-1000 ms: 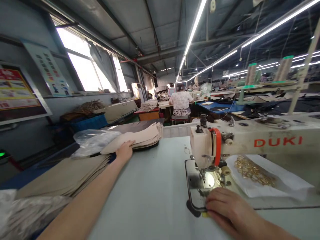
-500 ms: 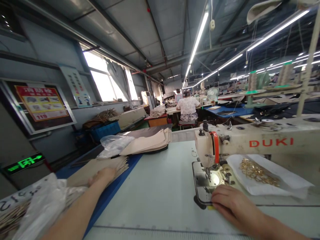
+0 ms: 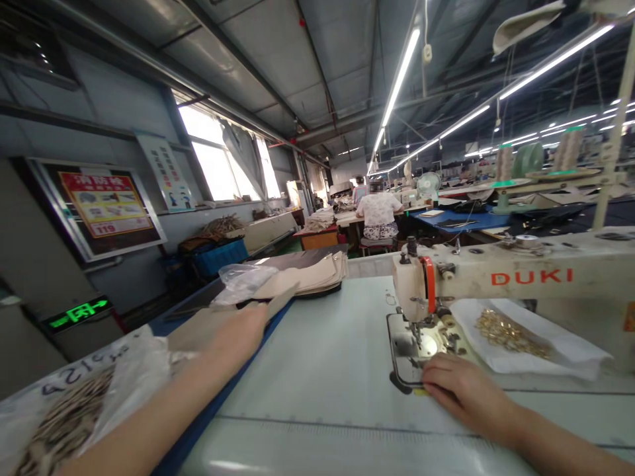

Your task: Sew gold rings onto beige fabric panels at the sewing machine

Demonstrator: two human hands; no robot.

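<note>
My left hand (image 3: 243, 334), blurred by motion, is closed on a beige fabric piece (image 3: 284, 299) whose end sticks out past my fingers. Beneath it lies a stack of similar beige pieces (image 3: 191, 329), partly covered by my arm. At the front edge of the sewing machine's metal plate (image 3: 404, 340), my right hand (image 3: 459, 387) rests with its fingers bent and pressed together. Whatever lies under those fingertips is hidden. The sewing machine (image 3: 540, 277) has its needle area lit, with no fabric visible under it.
A second beige stack (image 3: 317, 274) and a clear plastic bag (image 3: 243, 281) lie beyond my left hand. Gold metal pieces (image 3: 510, 334) sit on white material behind the plate. At lower left, a plastic bag (image 3: 133, 370) stands beside beige strips (image 3: 69, 413). Another person (image 3: 380, 211) sits ahead.
My left hand has moved forward and right from the stack, with a beige piece now sticking out of it. My right hand stays by the plate. The view has shifted slightly.
</note>
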